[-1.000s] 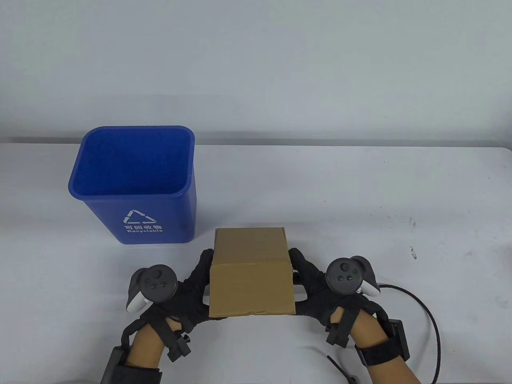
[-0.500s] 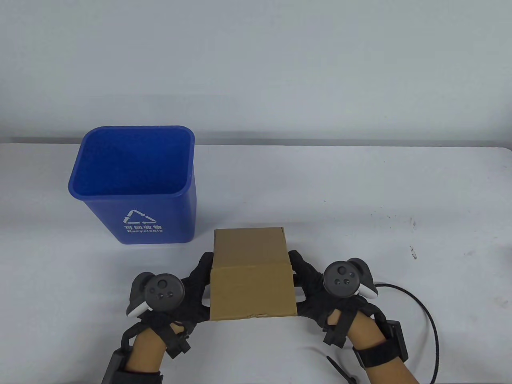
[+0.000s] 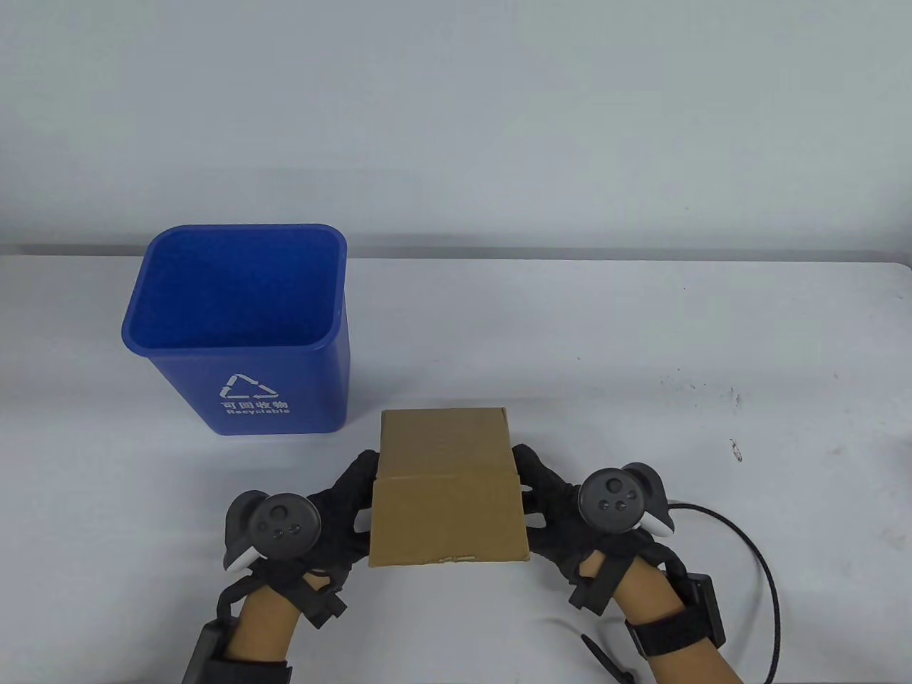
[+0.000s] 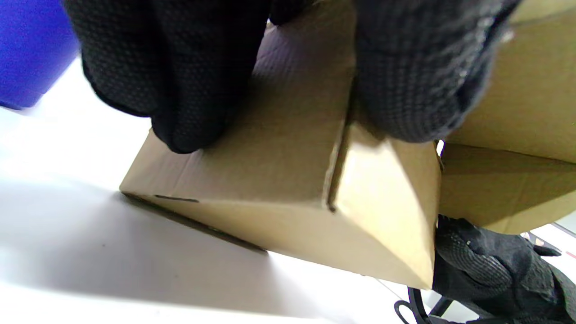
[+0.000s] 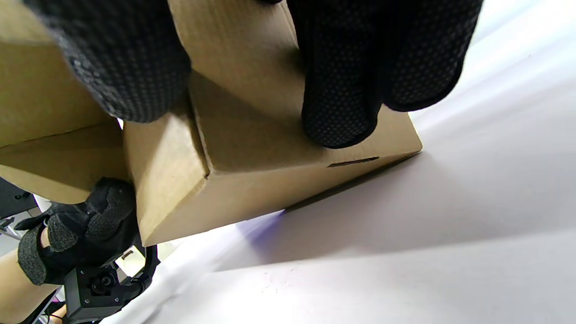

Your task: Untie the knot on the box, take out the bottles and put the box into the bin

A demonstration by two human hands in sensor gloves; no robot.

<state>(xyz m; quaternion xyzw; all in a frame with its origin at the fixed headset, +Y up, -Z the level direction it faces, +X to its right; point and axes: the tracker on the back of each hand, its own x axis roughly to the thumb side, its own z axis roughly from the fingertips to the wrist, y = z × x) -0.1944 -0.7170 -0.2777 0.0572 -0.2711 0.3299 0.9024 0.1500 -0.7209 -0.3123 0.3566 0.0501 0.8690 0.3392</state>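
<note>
A plain brown cardboard box [image 3: 443,442] sits near the table's front edge, right of a blue recycling bin [image 3: 246,402]. Its near end is tilted up off the table, with only the far bottom edge touching, as the left wrist view [image 4: 279,180] and right wrist view [image 5: 252,148] show. My left hand [image 3: 342,499] grips the box's left side, fingers flat on the wall and thumb at the near corner. My right hand [image 3: 548,499] grips the right side the same way. No string, knot or bottle shows in any view.
The bin stands open-topped at the left, about a hand's width from the box; a blurred part of the bin [image 4: 27,45] shows in the left wrist view. A black cable [image 3: 759,563] loops on the white table [image 3: 641,342] by my right wrist.
The box's near end has risen slightly toward the camera. Both hands shifted a little toward me while keeping their hold on its sides.
</note>
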